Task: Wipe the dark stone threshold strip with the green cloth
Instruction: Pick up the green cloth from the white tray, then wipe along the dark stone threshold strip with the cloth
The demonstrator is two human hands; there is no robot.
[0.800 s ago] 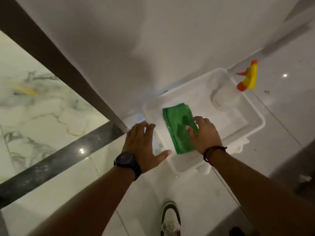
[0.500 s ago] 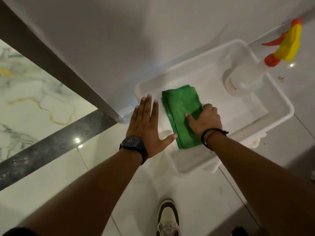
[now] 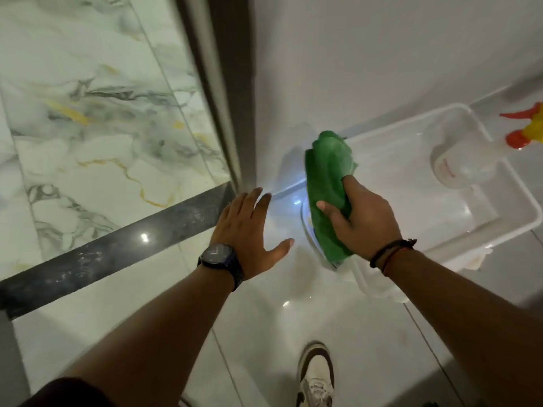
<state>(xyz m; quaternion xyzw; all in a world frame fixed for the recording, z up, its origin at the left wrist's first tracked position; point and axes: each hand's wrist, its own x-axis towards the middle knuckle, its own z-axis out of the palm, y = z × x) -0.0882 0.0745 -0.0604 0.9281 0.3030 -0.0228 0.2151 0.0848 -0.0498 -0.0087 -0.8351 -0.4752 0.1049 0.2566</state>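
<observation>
My right hand [image 3: 363, 218] grips the green cloth [image 3: 326, 183], which is bunched and lifted over the left rim of the white plastic tray [image 3: 517, 218]. My left hand [image 3: 249, 230] hovers with fingers spread over the white floor, just right of the dark stone threshold strip [image 3: 117, 248]. The strip runs diagonally from the lower left up to the door frame and looks dusty, with a light glint on it. A black watch sits on my left wrist.
A clear spray bottle [image 3: 461, 163] with a red and yellow trigger head [image 3: 529, 130] lies in the tray. A grey door frame [image 3: 217, 92] and white wall stand behind. Marble floor [image 3: 88, 127] lies beyond the strip. My shoe [image 3: 316, 374] is at the bottom.
My right hand has closed on the cloth and raised it off the tray floor toward the tray's left rim. The view has swung left, showing more of the strip.
</observation>
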